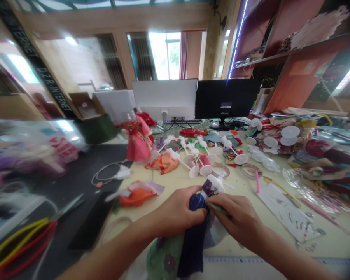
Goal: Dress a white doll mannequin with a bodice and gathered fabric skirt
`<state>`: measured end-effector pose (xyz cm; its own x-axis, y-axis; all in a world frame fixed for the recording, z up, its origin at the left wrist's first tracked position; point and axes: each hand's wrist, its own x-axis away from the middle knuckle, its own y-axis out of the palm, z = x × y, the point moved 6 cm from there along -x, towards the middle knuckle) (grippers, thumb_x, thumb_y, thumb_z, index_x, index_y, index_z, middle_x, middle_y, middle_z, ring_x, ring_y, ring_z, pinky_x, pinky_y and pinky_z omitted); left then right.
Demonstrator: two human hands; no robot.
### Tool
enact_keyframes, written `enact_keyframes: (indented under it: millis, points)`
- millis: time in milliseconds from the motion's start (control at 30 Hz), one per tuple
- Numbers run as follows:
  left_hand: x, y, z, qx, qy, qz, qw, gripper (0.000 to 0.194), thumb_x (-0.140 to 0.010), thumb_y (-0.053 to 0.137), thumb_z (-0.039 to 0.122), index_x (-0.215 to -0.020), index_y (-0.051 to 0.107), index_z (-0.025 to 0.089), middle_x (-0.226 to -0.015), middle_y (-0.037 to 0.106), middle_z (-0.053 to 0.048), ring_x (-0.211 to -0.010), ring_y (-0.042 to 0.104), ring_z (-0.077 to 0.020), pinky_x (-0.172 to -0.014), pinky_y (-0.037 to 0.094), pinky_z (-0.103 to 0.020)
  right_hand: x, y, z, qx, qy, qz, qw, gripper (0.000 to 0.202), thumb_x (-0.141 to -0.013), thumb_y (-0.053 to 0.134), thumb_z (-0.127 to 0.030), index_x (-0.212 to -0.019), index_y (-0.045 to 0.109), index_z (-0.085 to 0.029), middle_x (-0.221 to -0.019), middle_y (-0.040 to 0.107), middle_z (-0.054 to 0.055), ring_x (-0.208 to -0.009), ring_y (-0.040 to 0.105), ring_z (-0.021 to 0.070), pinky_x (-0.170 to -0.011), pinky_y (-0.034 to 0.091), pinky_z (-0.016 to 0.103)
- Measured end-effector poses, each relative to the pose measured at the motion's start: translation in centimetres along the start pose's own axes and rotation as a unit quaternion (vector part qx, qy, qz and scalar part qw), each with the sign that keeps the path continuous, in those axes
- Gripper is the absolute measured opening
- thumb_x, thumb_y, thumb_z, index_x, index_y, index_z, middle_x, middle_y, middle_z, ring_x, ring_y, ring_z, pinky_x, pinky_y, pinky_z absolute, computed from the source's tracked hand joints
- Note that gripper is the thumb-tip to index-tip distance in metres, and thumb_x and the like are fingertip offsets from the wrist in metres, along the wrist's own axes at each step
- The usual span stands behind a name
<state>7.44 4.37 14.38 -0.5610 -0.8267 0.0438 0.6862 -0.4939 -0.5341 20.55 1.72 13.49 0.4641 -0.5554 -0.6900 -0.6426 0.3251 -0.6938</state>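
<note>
A small white doll form (pixel 215 183) wears a dark blue dress (pixel 196 239) with a pale green skirt part (pixel 166 254). My left hand (pixel 182 210) wraps round its waist from the left side. On the right, my right hand (pixel 236 214) pinches at the doll's chest, and a thin greenish strip shows under its fingers. Both hands are close together over the pale work surface (pixel 151 217). An orange cloth piece (pixel 137 193) lies left of them, and white doll stands (pixel 194 171) lie just beyond.
Scissors with yellow and red handles (pixel 23 249) lie at the left, near a dark phone-like slab (pixel 91 223). A pink dressed doll (pixel 137 142) stands behind. A white card with small parts (pixel 290 212), a pink pen-like tool (pixel 257 182) and fabric piles (pixel 323 155) are right; monitors (pixel 227 99) stand behind.
</note>
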Motion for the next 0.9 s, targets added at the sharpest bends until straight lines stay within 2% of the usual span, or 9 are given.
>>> enact_keyframes:
  millis: [167,300,467,633,767,900]
  points:
    - [-0.1,0.1,0.0,0.001,0.002,0.000,1.000,0.037,-0.073,0.055,0.023,-0.109,0.060,0.018,-0.097,0.066,-0.003,-0.087,0.059,-0.0191,-0.070,0.045,-0.024,0.2,0.1,-0.1,0.007,-0.020,-0.012,1.000,0.017,-0.091,0.044,-0.021,-0.096,0.060,-0.017,-0.071,0.066,0.003,-0.060,0.062,0.0142,-0.054,0.045,0.024]
    - [0.0,0.0,-0.2,-0.003,0.002,0.002,1.000,0.027,-0.074,0.054,0.024,-0.099,0.061,0.017,-0.093,0.066,-0.001,-0.086,0.059,-0.0189,-0.072,0.044,-0.025,0.2,0.1,-0.6,0.025,-0.041,-0.047,0.998,0.020,-0.092,0.041,-0.019,-0.100,0.059,-0.015,-0.071,0.065,0.005,-0.060,0.061,0.0150,-0.054,0.045,0.024]
    - [0.0,-0.1,-0.3,-0.015,0.004,0.014,1.000,0.025,-0.074,0.054,0.024,-0.098,0.060,0.018,-0.080,0.064,0.001,-0.089,0.059,-0.0205,-0.075,0.045,-0.026,0.0,0.2,-1.0,0.047,-0.046,-0.102,0.993,0.025,-0.092,0.036,-0.017,-0.102,0.059,-0.013,-0.071,0.064,0.006,-0.060,0.060,0.0156,-0.054,0.046,0.026]
    - [-0.1,-0.2,-0.4,-0.010,0.011,0.038,0.999,0.035,-0.075,0.055,0.023,-0.109,0.059,0.018,-0.088,0.066,-0.002,-0.091,0.059,-0.0216,-0.077,0.046,-0.027,0.0,0.3,-0.4,0.046,-0.006,-0.126,0.991,0.024,-0.093,0.039,-0.023,-0.108,0.057,-0.018,-0.078,0.064,0.005,-0.064,0.061,0.0144,-0.057,0.046,0.024]
    - [0.0,-0.2,-0.3,0.007,0.020,0.073,0.997,0.051,-0.075,0.057,0.023,-0.125,0.050,0.019,-0.105,0.066,-0.004,-0.098,0.058,-0.0223,-0.083,0.045,-0.029,0.3,0.1,-0.6,0.073,-0.018,-0.104,0.992,0.025,-0.093,0.039,-0.022,-0.114,0.052,-0.017,-0.076,0.062,0.004,-0.062,0.059,0.0145,-0.053,0.042,0.025]
    - [0.0,-0.2,-0.3,0.028,0.023,0.091,0.995,0.056,-0.075,0.057,0.021,-0.130,0.046,0.019,-0.111,0.065,-0.003,-0.106,0.056,-0.0230,-0.090,0.044,-0.031,0.3,-0.2,-0.8,0.078,-0.017,-0.080,0.994,0.024,-0.092,0.040,-0.021,-0.113,0.051,-0.018,-0.073,0.060,0.002,-0.060,0.058,0.0139,-0.052,0.040,0.025]
